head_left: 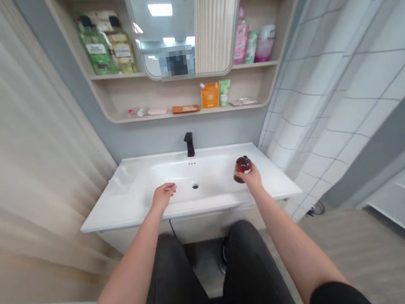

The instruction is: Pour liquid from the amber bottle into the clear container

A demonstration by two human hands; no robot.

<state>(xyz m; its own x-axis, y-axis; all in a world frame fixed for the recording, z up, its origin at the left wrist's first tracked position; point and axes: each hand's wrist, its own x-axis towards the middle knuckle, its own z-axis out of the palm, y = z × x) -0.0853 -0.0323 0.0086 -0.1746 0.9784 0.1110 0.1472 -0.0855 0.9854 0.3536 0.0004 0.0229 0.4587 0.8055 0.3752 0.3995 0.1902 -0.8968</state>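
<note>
My right hand (252,176) grips a dark brown bottle (242,164) with a rounded shoulder and a small black top. A pale label shows partly beside the fingers. The bottle is held above the right part of the white sink basin (212,170), nearly upright. Over the basin's left front, my left hand (163,195) has its fingers bent and drawn together, pointing right. Whatever may lie between those fingertips is too small to make out. The black faucet (189,144) stands at the back, beyond both hands.
A wall cabinet (183,115) with a mirror (166,29) hangs above the sink. Its shelves hold green and yellow bottles (106,50), pink and purple bottles (252,44), an orange pouch (210,95) and a green tube (224,93). Curtains (22,143) hang at both sides.
</note>
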